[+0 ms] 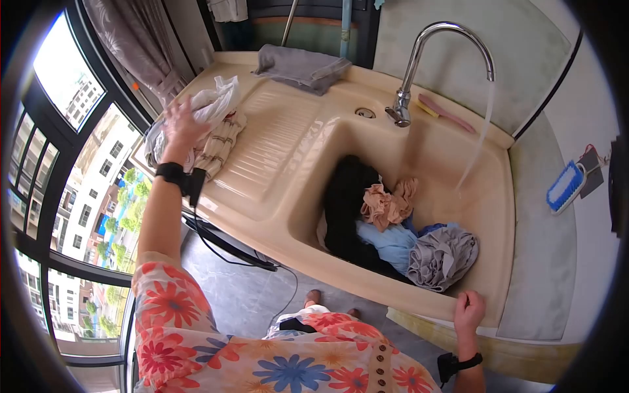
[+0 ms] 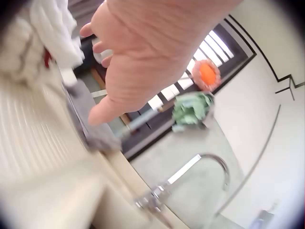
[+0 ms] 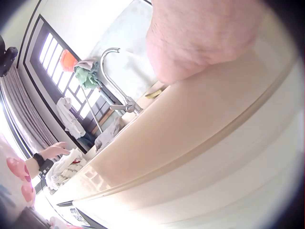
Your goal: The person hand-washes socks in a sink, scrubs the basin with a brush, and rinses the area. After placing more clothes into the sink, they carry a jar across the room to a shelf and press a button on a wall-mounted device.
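My left hand, fingers spread, is at a pile of white cloth on the left end of the sink counter. A striped cream cloth lies beside it. In the left wrist view the thumb stands apart from the fingers, with white cloth nearby. Far to the right, my right hand rests on the sink's front rim, its fingers curled. Only part of that hand appears in the right wrist view. The basin holds black clothing, a peach cloth, a light blue cloth and a bunched grey cloth.
Water runs from the curved chrome faucet into the basin. A folded grey towel lies at the counter's back edge, beyond the ribbed drainboard. A blue-and-white brush hangs on the right wall. Windows line the left side.
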Action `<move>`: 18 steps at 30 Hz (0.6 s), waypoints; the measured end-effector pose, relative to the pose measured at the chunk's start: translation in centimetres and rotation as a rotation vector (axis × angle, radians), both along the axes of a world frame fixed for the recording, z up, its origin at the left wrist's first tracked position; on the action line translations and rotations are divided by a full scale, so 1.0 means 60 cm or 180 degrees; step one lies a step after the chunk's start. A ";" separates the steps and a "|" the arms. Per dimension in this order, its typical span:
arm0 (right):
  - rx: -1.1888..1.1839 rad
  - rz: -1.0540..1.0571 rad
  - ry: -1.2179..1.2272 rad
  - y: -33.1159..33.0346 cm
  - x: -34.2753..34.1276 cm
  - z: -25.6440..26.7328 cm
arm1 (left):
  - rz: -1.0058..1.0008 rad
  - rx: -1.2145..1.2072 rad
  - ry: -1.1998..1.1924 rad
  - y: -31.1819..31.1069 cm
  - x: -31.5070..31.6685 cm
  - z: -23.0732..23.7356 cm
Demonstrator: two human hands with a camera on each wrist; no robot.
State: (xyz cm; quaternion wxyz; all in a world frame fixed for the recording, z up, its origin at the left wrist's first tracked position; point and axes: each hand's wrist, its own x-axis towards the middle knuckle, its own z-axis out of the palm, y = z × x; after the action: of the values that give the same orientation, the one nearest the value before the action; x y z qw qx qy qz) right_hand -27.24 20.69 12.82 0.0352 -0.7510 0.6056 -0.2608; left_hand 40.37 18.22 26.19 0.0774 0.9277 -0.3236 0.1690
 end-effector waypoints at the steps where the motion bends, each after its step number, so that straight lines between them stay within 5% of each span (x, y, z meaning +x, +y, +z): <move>1: -0.0009 -0.0003 0.0016 0.000 0.000 0.001 | -0.0003 -0.0009 0.0016 0.023 0.054 -0.016; 6: 0.0049 -0.0196 0.0217 0.003 0.004 0.002 | -0.0107 -0.0411 0.1114 0.043 0.133 -0.053; 9: -0.0050 -0.0254 0.0280 0.001 0.000 -0.007 | 0.0057 0.0018 0.1078 0.037 0.077 -0.013; 13: 0.0010 -0.0250 0.0433 0.001 0.004 0.008 | -0.0898 -0.1002 0.0299 0.031 0.148 -0.090; 15: -0.0197 -0.0174 0.0253 0.000 0.006 0.005 | -0.1078 -0.0711 0.1151 0.030 -0.040 0.042; 18: -0.0086 -0.0208 0.0218 -0.001 0.008 0.010 | -0.1810 -0.1126 0.1547 0.024 -0.133 0.082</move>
State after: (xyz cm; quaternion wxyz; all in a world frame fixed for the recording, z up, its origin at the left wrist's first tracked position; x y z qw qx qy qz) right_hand -26.78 20.65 13.43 -0.0042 -0.7397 0.6271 -0.2440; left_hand 32.38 19.66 31.12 0.3535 0.7866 -0.5053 -0.0301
